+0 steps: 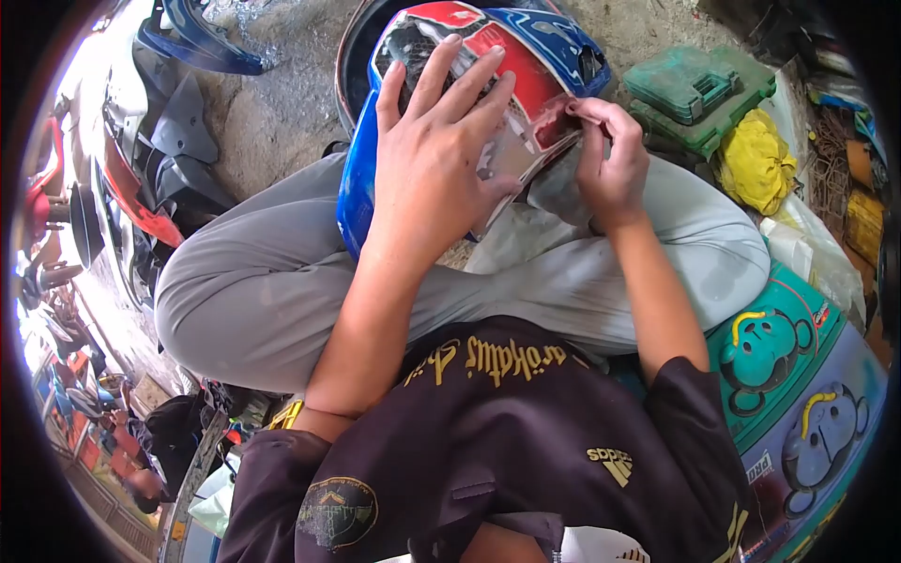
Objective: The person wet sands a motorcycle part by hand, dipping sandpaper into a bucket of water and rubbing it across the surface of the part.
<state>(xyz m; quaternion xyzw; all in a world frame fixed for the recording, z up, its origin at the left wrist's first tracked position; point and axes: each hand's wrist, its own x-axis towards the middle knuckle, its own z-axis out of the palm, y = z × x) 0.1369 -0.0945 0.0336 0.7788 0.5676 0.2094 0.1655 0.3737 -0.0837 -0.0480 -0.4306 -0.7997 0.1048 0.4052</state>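
Observation:
A glossy panel in red, blue and white (530, 78), with bare grey and pinkish sanded patches, lies across my lap. My left hand (436, 141) rests on its left part, fingers spread and pointing up, the thumb near the lower edge. At the panel's right edge, my right hand (612, 155) has its thumb and index finger pinched together on a small dark reddish piece, perhaps sandpaper, against the red surface. Part of that piece is hidden by the fingers.
Behind the panel is a round dark basin (349, 66). To the right lie green cases (694, 89), a yellow bag (758, 161) and a teal patterned mat (774, 347). Dark and red plastic parts (141, 202) lie at left, a blue part (202, 42) at upper left.

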